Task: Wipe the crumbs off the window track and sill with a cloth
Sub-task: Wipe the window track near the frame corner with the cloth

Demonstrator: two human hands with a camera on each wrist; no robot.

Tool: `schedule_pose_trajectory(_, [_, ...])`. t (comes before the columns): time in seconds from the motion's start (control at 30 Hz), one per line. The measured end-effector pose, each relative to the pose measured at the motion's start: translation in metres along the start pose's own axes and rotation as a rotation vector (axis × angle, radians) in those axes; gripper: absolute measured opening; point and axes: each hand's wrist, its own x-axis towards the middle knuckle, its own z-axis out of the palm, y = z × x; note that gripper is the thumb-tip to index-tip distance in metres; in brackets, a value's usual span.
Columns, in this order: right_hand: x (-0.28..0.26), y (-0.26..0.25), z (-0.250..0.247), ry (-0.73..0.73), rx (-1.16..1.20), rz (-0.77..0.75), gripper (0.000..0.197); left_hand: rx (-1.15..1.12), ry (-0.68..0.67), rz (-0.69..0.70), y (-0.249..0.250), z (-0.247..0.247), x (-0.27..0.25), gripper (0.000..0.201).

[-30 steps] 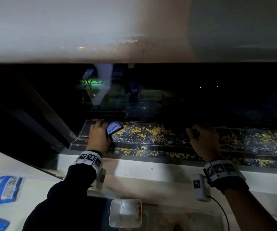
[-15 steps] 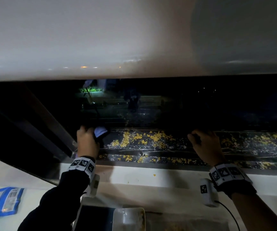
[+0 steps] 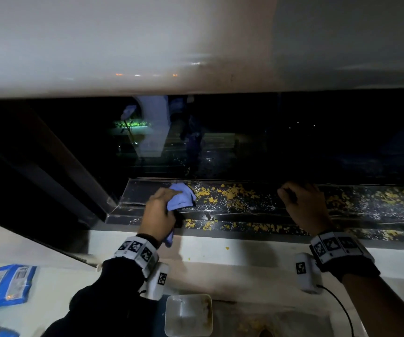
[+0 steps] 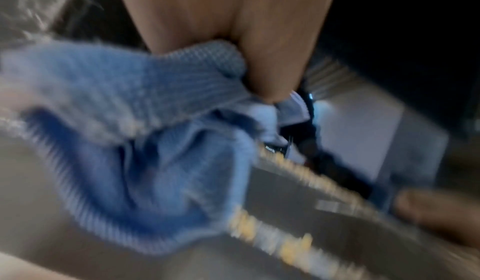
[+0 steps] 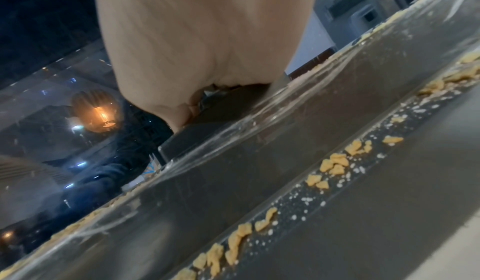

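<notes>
A blue cloth (image 3: 181, 198) is bunched in my left hand (image 3: 158, 212), which grips it and presses it onto the dark window track (image 3: 244, 212) near its left end. Yellow crumbs (image 3: 227, 194) lie thick just right of the cloth and in the nearer groove. The left wrist view is blurred, but the cloth (image 4: 145, 161) shows pinched under my fingers (image 4: 272, 38). My right hand (image 3: 300, 205) sits further right on the track. In the right wrist view its fingers (image 5: 202, 48) curl over the far rail, with crumbs (image 5: 335, 163) in the groove below. The white sill (image 3: 244, 249) carries a stray crumb or two.
The dark window glass (image 3: 269, 142) stands right behind the track and a slanted frame (image 3: 69, 171) closes its left end. Below the sill sits a small white container (image 3: 188, 314) with crumbs around it. Blue snack packets (image 3: 9, 285) lie at the lower left.
My left hand went to the track's left end, then slid back right with the cloth up to the crumbs. The right hand has stayed on the rail.
</notes>
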Motion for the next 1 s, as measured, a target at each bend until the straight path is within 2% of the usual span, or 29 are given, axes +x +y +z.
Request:
schedule_pose_trajectory(0.07, [-0.001, 0.002, 0.000, -0.009, 0.011, 0.001, 0.028, -0.063, 0.020, -0.024, 0.003, -0.016, -0.001, 0.042])
schedule_pose_trajectory(0.17, [-0.001, 0.003, -0.002, -0.062, 0.016, 0.045, 0.021, 0.112, 0.316, -0.167, -0.017, -0.041, 0.010, 0.036])
schedule_pose_trajectory(0.2, [-0.001, 0.003, -0.002, -0.078, 0.004, 0.056, 0.016, 0.191, 0.344, -0.216, -0.025, -0.045, 0.016, 0.034])
schedule_pose_trajectory(0.23, [-0.001, 0.003, -0.001, -0.080, -0.011, 0.056, 0.014, 0.250, 0.314, -0.251, -0.032, -0.046, 0.022, 0.034])
schedule_pose_trajectory(0.33, [-0.001, 0.001, -0.003, -0.063, -0.025, 0.056, 0.018, 0.391, 0.109, -0.305, -0.046, -0.031, 0.031, 0.042])
schedule_pose_trajectory(0.43, [-0.001, 0.000, -0.002, -0.051, -0.025, 0.052, 0.012, 0.431, 0.075, -0.312, -0.051, -0.015, 0.030, 0.050])
schedule_pose_trajectory(0.63, [0.000, 0.000, -0.002, -0.034, -0.037, 0.013, 0.020, 0.350, 0.097, -0.174, -0.027, 0.008, 0.017, 0.053])
schedule_pose_trajectory(0.8, [0.000, -0.004, -0.004, -0.007, -0.032, 0.029, 0.006, 0.159, 0.009, 0.059, 0.000, 0.010, 0.010, 0.052])
schedule_pose_trajectory(0.9, [0.001, -0.003, -0.004, 0.021, -0.005, 0.020, 0.014, 0.034, -0.088, 0.021, 0.018, -0.014, 0.014, 0.034])
schedule_pose_trajectory(0.93, [0.001, -0.003, -0.005, 0.023, -0.003, 0.021, 0.015, 0.024, -0.060, -0.023, 0.019, -0.024, 0.016, 0.026])
schedule_pose_trajectory(1.0, [-0.001, -0.005, -0.006, 0.014, -0.012, 0.039, 0.011, 0.104, 0.107, -0.110, 0.012, -0.041, 0.022, 0.020])
